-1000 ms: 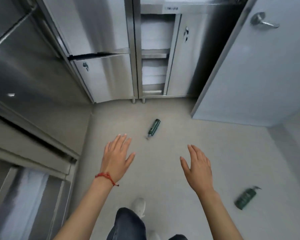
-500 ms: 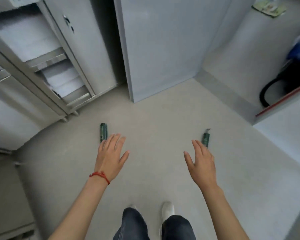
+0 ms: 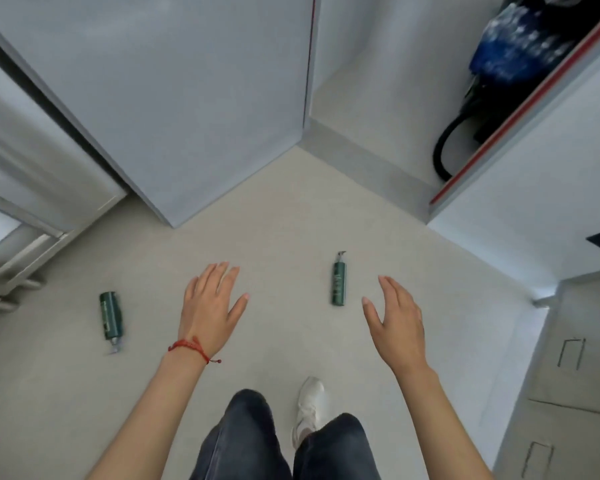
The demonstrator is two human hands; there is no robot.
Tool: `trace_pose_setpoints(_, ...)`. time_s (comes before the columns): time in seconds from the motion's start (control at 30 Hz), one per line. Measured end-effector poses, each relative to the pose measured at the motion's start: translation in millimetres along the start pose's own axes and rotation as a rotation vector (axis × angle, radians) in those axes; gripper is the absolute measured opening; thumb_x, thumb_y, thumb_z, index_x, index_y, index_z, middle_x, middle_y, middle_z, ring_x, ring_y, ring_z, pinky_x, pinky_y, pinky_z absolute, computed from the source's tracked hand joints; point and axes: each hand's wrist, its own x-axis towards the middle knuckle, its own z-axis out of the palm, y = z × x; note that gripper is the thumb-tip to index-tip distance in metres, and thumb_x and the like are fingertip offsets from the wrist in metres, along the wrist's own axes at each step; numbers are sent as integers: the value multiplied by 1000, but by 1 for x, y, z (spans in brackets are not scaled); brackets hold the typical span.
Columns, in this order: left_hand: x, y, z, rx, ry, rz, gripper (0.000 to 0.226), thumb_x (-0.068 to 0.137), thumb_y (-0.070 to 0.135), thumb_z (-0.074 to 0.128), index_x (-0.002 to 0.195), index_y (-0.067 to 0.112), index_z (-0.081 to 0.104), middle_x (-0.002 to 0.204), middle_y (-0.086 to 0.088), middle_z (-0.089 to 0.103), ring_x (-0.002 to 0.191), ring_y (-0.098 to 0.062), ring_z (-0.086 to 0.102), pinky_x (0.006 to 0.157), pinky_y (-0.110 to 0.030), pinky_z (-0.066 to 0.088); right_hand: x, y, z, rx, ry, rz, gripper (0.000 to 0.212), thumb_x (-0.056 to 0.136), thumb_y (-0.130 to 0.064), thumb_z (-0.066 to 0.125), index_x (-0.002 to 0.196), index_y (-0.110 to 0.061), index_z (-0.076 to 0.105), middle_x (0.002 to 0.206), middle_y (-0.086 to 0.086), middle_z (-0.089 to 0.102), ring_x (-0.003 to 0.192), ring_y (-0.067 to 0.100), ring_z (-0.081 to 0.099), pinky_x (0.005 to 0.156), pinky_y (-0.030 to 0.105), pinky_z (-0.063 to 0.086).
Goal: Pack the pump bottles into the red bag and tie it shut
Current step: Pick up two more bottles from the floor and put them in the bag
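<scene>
Grips: my left hand (image 3: 210, 308) and right hand (image 3: 397, 323) spread, empty | 2 pump bottles on floor (image 3: 284, 230): one (image 3: 339, 284) ahead, one (image 3: 111, 318) left | red bag unseen | crouch, grasp mid-body.

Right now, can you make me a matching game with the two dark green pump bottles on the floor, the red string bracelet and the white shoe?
Things:
1. dark green pump bottle on the left
2. dark green pump bottle on the right
3. red string bracelet
4. white shoe

Places:
A. on the left wrist
B. lying with its pump pointing away from the person
C. on the floor between the two arms
D. lying with its pump pointing toward the person

Pairs: 1-D, 2-B, 3-A, 4-C
</scene>
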Motion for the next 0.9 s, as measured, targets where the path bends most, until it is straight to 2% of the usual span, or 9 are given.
trace_pose_setpoints(0.2, 91, 33, 18, 10, -90, 39, 67, 88, 53, 22, 122, 4, 53, 127, -21, 56, 121, -39, 49, 96, -53, 39, 84, 34, 0, 46, -39, 78, 52, 93, -35, 45, 139, -12, 35, 146, 8, 39, 136, 21, 32, 112, 37, 23)
trace_pose_setpoints(0.43, 229, 34, 70, 15, -190, 60, 75, 90, 57, 10, 124, 5, 51, 130, -19, 54, 124, -38, 46, 99, -54, 39, 212, 62, 50, 138, -84, 204, 52, 93, -37, 45, 139, -14, 36, 145, 7, 41, 135, 21, 33, 110, 36, 25)
trace_pose_setpoints(0.7, 371, 26, 172, 45, -259, 118, 77, 89, 58, 7, 127, 5, 48, 134, -18, 51, 128, -35, 42, 102, -53, 37, 355, 121, 149, 231, -156, 335, 52, 93, -38, 46, 139, -15, 37, 143, 5, 44, 133, 21, 37, 105, 31, 29)
trace_pose_setpoints(0.9, 429, 4, 293, 48, -270, 156, 65, 91, 51, 17, 129, 6, 46, 135, -17, 50, 129, -34, 40, 102, -53, 37, 418, 200, 279, 283, -240, 467, 52, 91, -40, 47, 136, -15, 40, 141, 5, 47, 130, 21, 42, 105, 38, 36)
